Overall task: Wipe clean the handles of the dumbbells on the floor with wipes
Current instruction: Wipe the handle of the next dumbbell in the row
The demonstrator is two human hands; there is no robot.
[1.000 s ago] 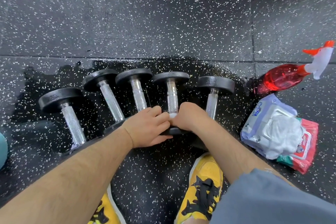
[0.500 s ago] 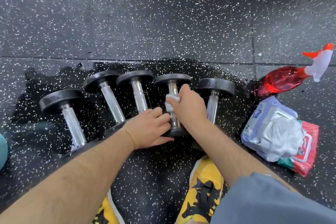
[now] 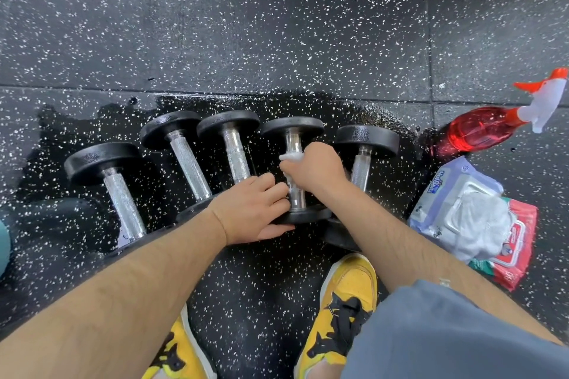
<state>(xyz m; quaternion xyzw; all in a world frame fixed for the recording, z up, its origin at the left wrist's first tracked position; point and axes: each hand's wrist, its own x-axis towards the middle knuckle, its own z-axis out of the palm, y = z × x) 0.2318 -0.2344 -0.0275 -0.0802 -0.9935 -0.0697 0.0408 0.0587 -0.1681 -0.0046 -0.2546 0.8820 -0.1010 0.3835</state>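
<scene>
1. Head view is showing five dumbbells lying side by side on the wet floor (image 3: 277, 24), handles running away from the person.
2. Right hand (image 3: 314, 169) is wrapping its grip around the fourth handle (image 3: 294, 191), fingers pressed together on a white wipe (image 3: 289, 157) bunched at the top of the fist.
3. Left hand (image 3: 255, 209) is resting curled against the near plate (image 3: 303, 217) of that dumbbell, apparently steadying it; how tightly it is gripping, I cannot tell.
4. Handle's long axis is pointing near to far, so the wiping stroke likely has to slide along that line, with the bare stretch lying on the near side of the fist.
5. Fifth dumbbell (image 3: 365, 141) is sitting just right of the right hand, nearest for it; wipe packs (image 3: 468, 212) and spray bottle (image 3: 480, 131) are lying further right.
</scene>
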